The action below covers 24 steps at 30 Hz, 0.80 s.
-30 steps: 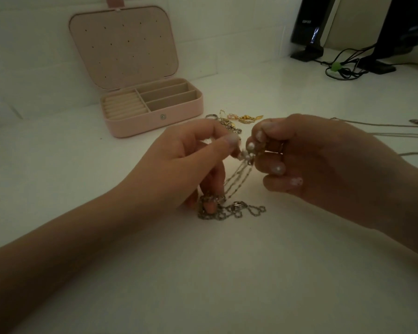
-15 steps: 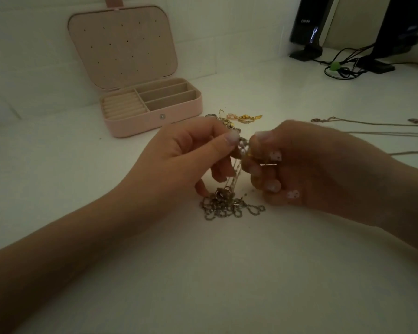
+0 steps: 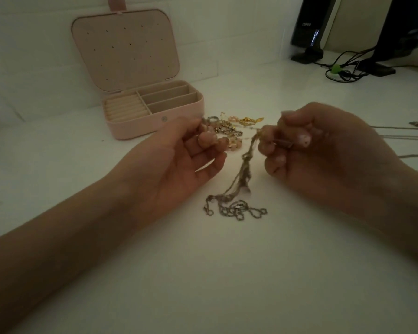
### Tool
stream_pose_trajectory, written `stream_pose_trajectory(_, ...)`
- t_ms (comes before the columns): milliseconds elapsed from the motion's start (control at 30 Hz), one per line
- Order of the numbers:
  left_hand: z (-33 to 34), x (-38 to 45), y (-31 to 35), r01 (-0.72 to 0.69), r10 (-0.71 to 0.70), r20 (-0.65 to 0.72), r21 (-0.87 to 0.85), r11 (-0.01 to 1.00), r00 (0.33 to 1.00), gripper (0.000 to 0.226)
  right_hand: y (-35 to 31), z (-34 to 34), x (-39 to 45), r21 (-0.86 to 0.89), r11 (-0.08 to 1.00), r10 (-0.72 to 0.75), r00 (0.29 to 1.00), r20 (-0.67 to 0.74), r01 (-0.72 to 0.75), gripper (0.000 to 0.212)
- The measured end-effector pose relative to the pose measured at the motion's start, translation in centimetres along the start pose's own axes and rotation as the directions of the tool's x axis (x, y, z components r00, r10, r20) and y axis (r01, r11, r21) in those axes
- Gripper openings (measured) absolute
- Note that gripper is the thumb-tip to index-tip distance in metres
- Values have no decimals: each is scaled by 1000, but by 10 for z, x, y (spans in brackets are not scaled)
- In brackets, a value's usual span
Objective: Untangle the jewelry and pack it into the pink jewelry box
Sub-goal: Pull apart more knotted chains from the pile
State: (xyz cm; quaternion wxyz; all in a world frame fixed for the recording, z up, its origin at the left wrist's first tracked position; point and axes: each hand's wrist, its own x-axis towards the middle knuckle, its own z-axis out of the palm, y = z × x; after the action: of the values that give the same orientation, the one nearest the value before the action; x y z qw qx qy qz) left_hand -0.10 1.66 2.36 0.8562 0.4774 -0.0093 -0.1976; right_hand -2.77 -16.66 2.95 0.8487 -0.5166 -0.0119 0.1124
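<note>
Right hand: our fingers are curled in a pinch on the top of the tangled silver chain, which hangs down and pools on the white table between our hands.
Left hand: palm up, fingers loosely bent; we can't tell if it has hold of anything.
Progress: early days we reckon, the knot looks unsolved and the compartments of the pink jewelry box look bare.
Box spot: lid up, far left, well apart from the chain.
Left to do: the jewelry pile of gold and pink bits just beyond our fingers.
Count: one box, one pile, one tangle; roughly three thin chains laid out at right.
</note>
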Motion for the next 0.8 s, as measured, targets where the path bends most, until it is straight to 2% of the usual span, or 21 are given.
stream_pose_trajectory(133,0,2,3,32,-27,42,-128,991,999,17,-1,-3,0,152,988,-10,1000,2,10,35)
stream_pose_trajectory(233,-4,2,7,71,-52,100,-201,977,994,21,-2,-1,-1,156,986,-59,998,-3,59,37)
stream_pose_trajectory(333,-7,1,12,137,-99,190,-200,970,977,23,-4,-2,0,127,987,-97,995,-4,97,38)
stream_pose_trajectory(400,-6,-1,14,93,-83,146,-60,994,986,22,-4,-3,0,61,992,-113,994,-10,113,37)
stream_pose_trajectory(467,-2,-5,14,7,-32,107,222,975,994,30,-3,-3,-1,5,995,-98,995,29,98,35)
stream_pose_trajectory(533,0,-10,12,-99,26,152,497,862,988,39,-1,-2,-1,-81,992,-87,994,72,93,33)
stream_pose_trajectory(600,3,-16,6,-241,86,249,701,671,965,33,0,-1,-2,-167,979,-104,993,58,112,32)
stream_pose_trajectory(667,3,-17,3,-325,149,292,767,553,945,24,-3,-2,-2,-174,975,-134,991,22,136,33)
stream_pose_trajectory(733,0,-16,4,-349,184,298,758,551,937,20,-5,-2,-2,-126,983,-135,991,25,137,32)
stream_pose_trajectory(800,-2,-15,7,-394,214,331,760,517,919,20,-5,-2,-3,-107,988,-101,991,85,110,31)
